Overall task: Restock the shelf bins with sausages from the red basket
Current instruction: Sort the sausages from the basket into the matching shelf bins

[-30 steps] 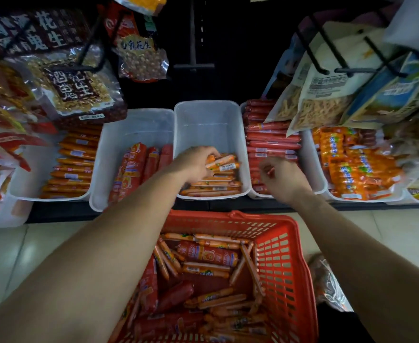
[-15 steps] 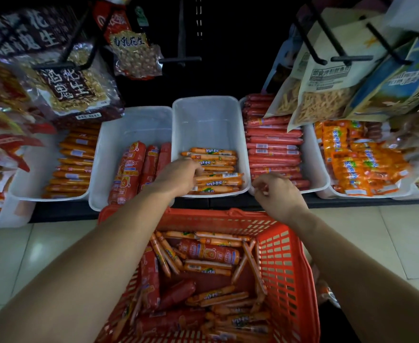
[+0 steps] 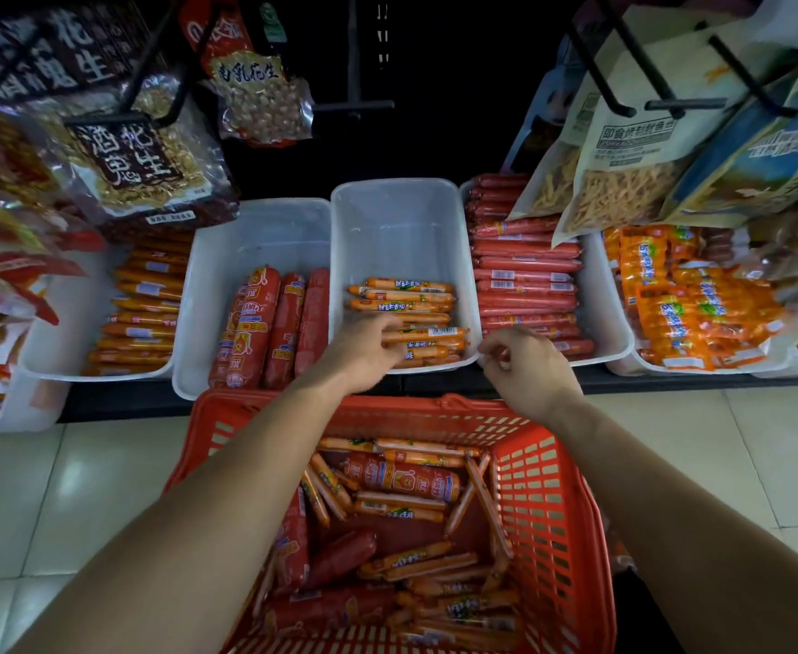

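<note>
The red basket (image 3: pixel 552 488) stands on the floor below the shelf, holding several thin orange sausages (image 3: pixel 399 512) and thick red ones (image 3: pixel 335 557). Above it, the middle clear bin (image 3: pixel 401 219) has a stack of thin orange sausages (image 3: pixel 406 299) at its front. My left hand (image 3: pixel 364 346) lies over that bin's front edge, fingers spread and touching the stack, gripping nothing. My right hand (image 3: pixel 524 365) hovers at the front rim between the middle bin and the bin of long red sausages (image 3: pixel 524 276), fingers curled with nothing in them.
Left of the middle bin is a bin of thick red sausages (image 3: pixel 264 323), then a bin of orange sausages (image 3: pixel 142 313). Orange packs (image 3: pixel 689 299) fill the far-right bin. Snack bags (image 3: pixel 142 158) hang on hooks above both sides. Pale floor tiles (image 3: pixel 80 502) surround the basket.
My left hand has slid back from deep in the middle bin to its front edge, leaving the orange sausages stacked there. My right hand has drawn back off the red sausages and curled.
</note>
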Demonstrator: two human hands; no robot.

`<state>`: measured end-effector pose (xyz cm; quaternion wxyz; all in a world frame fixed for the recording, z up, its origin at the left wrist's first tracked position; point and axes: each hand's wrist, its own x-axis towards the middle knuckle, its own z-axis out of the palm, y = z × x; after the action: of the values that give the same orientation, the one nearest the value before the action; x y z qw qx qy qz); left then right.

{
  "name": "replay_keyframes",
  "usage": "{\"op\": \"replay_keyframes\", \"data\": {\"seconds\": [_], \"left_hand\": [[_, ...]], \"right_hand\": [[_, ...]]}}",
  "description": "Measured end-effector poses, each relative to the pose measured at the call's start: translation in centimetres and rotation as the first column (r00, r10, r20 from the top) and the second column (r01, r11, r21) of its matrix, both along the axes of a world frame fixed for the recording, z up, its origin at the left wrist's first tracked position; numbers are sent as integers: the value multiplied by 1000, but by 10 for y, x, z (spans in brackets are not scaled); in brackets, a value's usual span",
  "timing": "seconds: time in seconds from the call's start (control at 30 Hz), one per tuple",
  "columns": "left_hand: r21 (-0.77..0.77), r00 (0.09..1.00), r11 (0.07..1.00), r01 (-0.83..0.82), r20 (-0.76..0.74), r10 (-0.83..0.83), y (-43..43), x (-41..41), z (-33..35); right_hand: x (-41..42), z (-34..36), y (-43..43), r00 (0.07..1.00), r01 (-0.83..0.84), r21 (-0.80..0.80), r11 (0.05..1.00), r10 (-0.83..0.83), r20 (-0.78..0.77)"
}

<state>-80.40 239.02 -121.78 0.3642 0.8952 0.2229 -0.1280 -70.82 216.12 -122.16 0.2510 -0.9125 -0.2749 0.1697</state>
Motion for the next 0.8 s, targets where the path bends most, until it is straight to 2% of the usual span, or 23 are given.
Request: {"op": "replay_keyframes", "data": {"seconds": [0.07, 0.2, 0.33, 0.43, 0.5, 0.63, 0.8], "left_hand": [[-4, 999, 999, 36, -7, -36, -6, -7, 0], [-112, 986, 990, -87, 135, 102, -5, -24, 26], [-82, 943, 984, -161, 281, 177, -5, -67, 53], [-85, 923, 975, -204, 316, 220, -19, -113, 60], [-89, 938, 973, -211, 261, 227, -31, -143, 55], [-35, 988, 988, -153, -23, 153, -55, -190, 23], [-9, 951, 995, -103, -293, 96, -70, -228, -23]], "right_hand": [[-2, 1, 2, 1000, 17, -4, 1000, -17, -3], [-14, 14, 4, 999, 26, -6, 1000, -26, 32], [-46, 37, 6, 997, 34, 72, 997, -38, 60], [-80, 46, 6, 998, 45, 99, 994, -48, 33], [-106, 46, 2, 1000, 20, 77, 997, -20, 7], [-145, 24, -16, 993, -35, -54, 998, 29, -115], [-168, -22, -32, 960, -166, -293, 942, 86, -266]]}}
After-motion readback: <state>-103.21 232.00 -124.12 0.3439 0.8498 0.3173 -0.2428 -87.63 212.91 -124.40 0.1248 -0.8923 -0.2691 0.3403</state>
